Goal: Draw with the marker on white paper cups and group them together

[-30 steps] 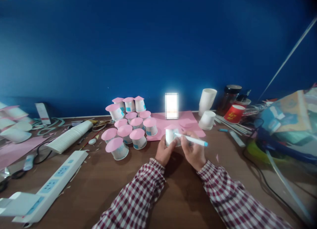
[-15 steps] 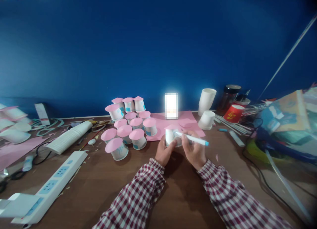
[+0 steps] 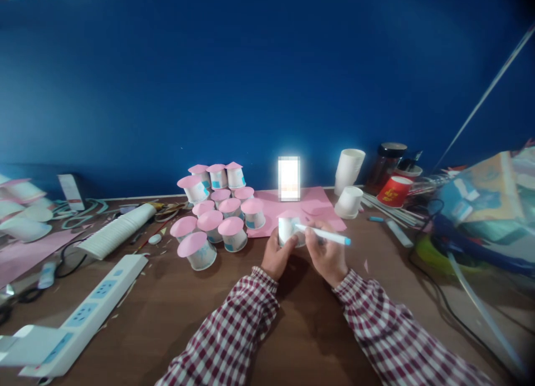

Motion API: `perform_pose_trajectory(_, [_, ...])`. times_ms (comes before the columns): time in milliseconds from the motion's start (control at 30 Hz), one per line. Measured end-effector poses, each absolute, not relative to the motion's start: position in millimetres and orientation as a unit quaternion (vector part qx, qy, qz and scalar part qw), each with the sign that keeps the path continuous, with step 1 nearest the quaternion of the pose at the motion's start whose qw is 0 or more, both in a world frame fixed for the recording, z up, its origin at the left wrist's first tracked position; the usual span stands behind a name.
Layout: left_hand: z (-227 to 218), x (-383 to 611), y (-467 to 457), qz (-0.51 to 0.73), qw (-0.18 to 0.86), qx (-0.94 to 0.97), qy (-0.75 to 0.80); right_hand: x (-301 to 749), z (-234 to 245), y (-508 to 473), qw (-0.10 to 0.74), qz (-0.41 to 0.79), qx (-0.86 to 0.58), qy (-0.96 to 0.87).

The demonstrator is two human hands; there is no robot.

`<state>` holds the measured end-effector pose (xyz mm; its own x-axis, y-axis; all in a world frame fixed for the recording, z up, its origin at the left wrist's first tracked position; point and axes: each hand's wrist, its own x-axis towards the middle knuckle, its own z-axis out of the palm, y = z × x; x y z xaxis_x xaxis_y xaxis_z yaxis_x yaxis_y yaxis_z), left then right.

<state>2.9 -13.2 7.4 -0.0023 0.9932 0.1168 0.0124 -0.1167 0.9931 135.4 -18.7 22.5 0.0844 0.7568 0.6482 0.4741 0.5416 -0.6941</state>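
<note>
My left hand point(image 3: 279, 253) is closed around the side of a white paper cup point(image 3: 286, 230) with a pink paper top, held above the table's middle. Between the fingers of my right hand point(image 3: 328, 257) is a white marker pen point(image 3: 330, 235) with a light blue end. Its tip meets the cup's side, where some blue shows. To the left of my hands stand several upturned paper cups point(image 3: 202, 256) with pink cone tops and blue markings. Behind the held cup lies a sheet of pink paper point(image 3: 267, 199).
A bright phone-like screen point(image 3: 289, 177) stands behind my hands. Stacked white cups point(image 3: 349, 166) and a red cup point(image 3: 394, 191) are at the back right. A power strip point(image 3: 90, 313) and a white corrugated roll point(image 3: 119, 230) lie on the left. A cable point(image 3: 443, 297) runs along the right.
The marker in my right hand has shifted very slightly against the cup. My left hand and the cup stay where they were.
</note>
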Motion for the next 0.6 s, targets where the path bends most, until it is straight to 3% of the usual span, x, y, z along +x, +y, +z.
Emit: perform_pose_trajectory(600, [6.4,3.7,-14.5,0.551,0.476,0.510,0.458,132.4,23.7,-22.2,0.603,0.161,-0.450,-0.638])
